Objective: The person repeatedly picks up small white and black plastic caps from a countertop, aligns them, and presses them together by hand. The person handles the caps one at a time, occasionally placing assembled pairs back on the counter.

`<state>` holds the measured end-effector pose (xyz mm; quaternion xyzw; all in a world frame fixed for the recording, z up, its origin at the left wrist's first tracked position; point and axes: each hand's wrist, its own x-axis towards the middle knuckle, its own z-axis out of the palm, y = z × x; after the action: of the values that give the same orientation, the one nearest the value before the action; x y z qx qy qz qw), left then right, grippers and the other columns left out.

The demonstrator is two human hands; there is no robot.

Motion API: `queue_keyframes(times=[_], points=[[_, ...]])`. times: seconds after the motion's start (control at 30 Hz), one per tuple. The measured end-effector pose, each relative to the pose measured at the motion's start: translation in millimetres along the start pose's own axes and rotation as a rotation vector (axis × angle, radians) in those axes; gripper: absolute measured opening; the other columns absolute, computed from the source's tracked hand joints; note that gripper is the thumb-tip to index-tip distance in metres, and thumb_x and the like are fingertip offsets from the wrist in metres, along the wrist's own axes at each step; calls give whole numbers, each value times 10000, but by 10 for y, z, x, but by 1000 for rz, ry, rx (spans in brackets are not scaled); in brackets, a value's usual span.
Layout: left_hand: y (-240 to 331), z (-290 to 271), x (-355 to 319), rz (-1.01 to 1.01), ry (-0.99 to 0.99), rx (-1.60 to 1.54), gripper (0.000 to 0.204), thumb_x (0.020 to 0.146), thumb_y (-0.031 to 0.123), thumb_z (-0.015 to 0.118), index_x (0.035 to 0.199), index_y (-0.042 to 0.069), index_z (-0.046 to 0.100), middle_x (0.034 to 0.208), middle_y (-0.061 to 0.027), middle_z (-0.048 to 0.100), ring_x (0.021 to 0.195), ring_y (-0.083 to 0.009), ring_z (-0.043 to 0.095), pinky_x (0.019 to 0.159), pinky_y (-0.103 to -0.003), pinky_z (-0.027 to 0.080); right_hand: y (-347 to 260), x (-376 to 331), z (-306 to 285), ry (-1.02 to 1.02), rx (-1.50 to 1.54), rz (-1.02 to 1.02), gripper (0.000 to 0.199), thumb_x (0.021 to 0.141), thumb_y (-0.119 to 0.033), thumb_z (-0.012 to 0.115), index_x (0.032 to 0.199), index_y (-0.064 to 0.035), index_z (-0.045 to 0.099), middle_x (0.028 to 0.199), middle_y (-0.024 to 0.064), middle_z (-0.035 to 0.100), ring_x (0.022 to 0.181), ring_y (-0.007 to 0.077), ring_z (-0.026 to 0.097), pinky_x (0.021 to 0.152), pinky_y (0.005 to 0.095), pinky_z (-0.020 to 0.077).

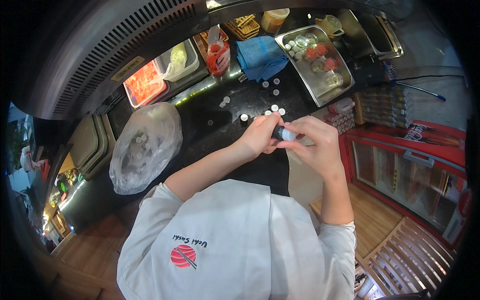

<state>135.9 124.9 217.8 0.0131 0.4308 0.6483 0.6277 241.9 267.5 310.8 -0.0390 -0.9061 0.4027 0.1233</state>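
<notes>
Both hands meet over the near edge of the black counter. My left hand [258, 134] is closed round a small dark container with a whitish end [286, 134]. The fingers of my right hand [316, 143] pinch that whitish end from the right. What is inside the container does not show. Just beyond my hands lie several small white caps [274, 108], with another white cap [244, 117] to the left of them. Farther back on the counter stand a few small dark containers with pale tops [265, 84].
A steel tray [345, 90] holds clear jars and red pieces at the back right. To the left lies a clear plastic bag [150, 127] with small pieces inside. A blue cloth [261, 56], a red bottle [218, 57] and an orange-filled tub [145, 84] stand behind. A red fridge [410, 165] is at right.
</notes>
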Motion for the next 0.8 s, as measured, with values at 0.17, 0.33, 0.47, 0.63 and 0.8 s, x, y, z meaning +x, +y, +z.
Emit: queue_keyframes(times=[0.17, 0.33, 0.47, 0.63, 0.8], points=[[-2, 176, -103, -171, 19, -177, 401, 1107, 388, 333, 957, 75, 535, 565, 5, 396, 396, -80, 275, 391, -273, 214, -92, -28, -62, -62, -45, -3, 355, 717, -167, 888, 1006, -17, 747, 955, 102, 705, 794, 255, 696, 694, 359, 572], [31, 253, -213, -308, -9, -182, 369, 1100, 350, 314, 940, 80, 508, 565, 21, 373, 399, -72, 269, 389, -268, 210, -164, -24, -158, -131, -44, -77, 327, 702, -138, 869, 980, -29, 736, 937, 90, 686, 863, 289, 680, 745, 377, 556], [21, 230, -259, -385, -84, -175, 339, 1095, 347, 322, 955, 91, 497, 565, 29, 347, 401, -71, 270, 391, -269, 210, -160, 12, -229, -227, -30, -172, 351, 701, -199, 865, 981, -27, 741, 938, 90, 690, 869, 286, 681, 734, 382, 556], [56, 233, -278, -397, -92, -139, 329, 1097, 361, 339, 944, 111, 489, 564, 25, 340, 402, -75, 271, 393, -275, 205, -316, 30, -274, -317, -90, -160, 302, 740, -122, 835, 1021, -63, 741, 955, 78, 677, 881, 290, 669, 741, 383, 550], [59, 211, -233, -172, 28, -148, 359, 1107, 412, 370, 929, 124, 491, 548, 18, 330, 399, -82, 278, 396, -278, 183, -486, -10, -247, -226, -210, -42, 305, 765, -76, 800, 1059, -73, 716, 992, 89, 663, 920, 299, 665, 768, 398, 555]])
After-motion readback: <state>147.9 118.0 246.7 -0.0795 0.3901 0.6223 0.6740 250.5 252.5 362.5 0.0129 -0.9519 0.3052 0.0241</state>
